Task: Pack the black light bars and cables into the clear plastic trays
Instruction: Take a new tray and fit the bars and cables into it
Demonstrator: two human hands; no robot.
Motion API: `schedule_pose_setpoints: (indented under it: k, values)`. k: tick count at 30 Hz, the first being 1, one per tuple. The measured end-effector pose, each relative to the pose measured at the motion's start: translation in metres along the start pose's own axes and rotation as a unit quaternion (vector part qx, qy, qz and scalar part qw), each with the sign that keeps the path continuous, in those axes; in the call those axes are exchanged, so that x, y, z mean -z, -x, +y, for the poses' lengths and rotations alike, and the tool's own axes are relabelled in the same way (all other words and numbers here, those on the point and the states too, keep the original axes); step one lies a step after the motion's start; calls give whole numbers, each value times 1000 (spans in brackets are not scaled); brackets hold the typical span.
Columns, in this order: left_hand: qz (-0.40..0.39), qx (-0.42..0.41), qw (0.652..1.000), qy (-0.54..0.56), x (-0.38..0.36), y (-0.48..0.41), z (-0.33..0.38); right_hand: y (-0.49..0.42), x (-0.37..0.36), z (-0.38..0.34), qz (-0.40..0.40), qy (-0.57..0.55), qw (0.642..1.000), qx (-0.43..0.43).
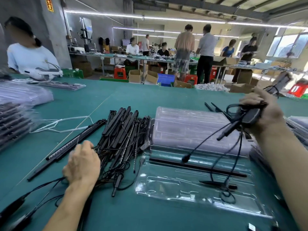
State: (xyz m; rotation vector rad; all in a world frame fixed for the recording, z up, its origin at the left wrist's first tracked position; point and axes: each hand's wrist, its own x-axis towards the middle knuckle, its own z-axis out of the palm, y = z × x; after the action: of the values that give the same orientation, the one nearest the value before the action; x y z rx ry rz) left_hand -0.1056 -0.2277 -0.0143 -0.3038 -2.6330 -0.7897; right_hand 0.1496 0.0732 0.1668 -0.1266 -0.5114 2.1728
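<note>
An open clear plastic tray (166, 187) lies on the green table in front of me, its lid half (188, 125) folded back behind it. One black light bar (198, 166) lies across the tray's top slot, with a plug and cable (221, 185) lower right. My right hand (261, 110) is raised over the tray's right side and grips a black controller with a bundle of cables that dangle down. A heap of black light bars and cables (123, 140) lies left of the tray. My left hand (83, 164) rests at the heap's left edge, fingers curled and pinching a thin cable.
Two long light bars (70, 147) lie angled to the left of the heap. Stacks of filled trays (13, 117) stand at the far left, and more trays at the right edge (298, 124). White string (63, 125) lies on the table. A person (28, 52) sits at the back left.
</note>
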Motion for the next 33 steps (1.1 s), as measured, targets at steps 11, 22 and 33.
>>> schedule_pose_setpoints:
  k: [11, 22, 33]
  values:
    - [-150, -265, 952, -42, -12, 52, 76, 7, 34, 36, 98, 232, 955, -154]
    - [-51, -255, 961, -97, -43, 16, 49, 11, 41, 31, 90, 185, 978, -37]
    - [-274, -445, 847, 96, -22, 69, 89, 20, 53, 33, 135, 209, 968, -36]
